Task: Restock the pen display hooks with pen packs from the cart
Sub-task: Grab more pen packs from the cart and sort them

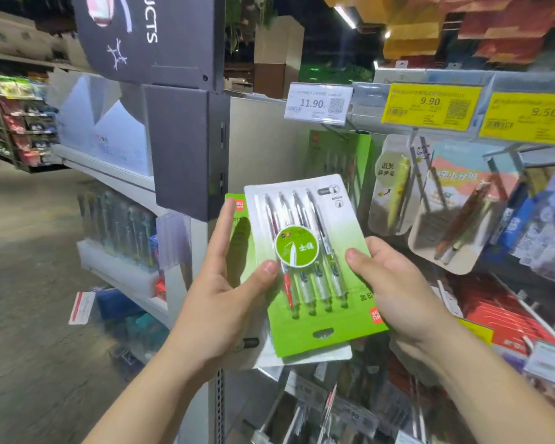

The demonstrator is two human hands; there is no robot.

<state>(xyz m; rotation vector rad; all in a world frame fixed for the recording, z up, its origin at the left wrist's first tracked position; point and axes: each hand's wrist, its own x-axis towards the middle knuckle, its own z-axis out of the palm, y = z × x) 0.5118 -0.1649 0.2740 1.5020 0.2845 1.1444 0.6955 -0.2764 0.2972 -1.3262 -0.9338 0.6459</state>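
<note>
Single head-worn wide-angle view, facing forward and slightly down, close on the display rack (269,149). Frame edges bow. No second view

glossy plastic-fronted green card pen pack (305,261)

Hanging pen packs (340,155) already fill the hook under the white price tag (318,104). Bare back panel (263,139) lies open left of them, bounded by the dark post (186,155). Rightward, dangling packs (446,206) crowd the shelf edge (430,75).

Dim aisle, blurred edges (wide-angle bend), glare.
</note>
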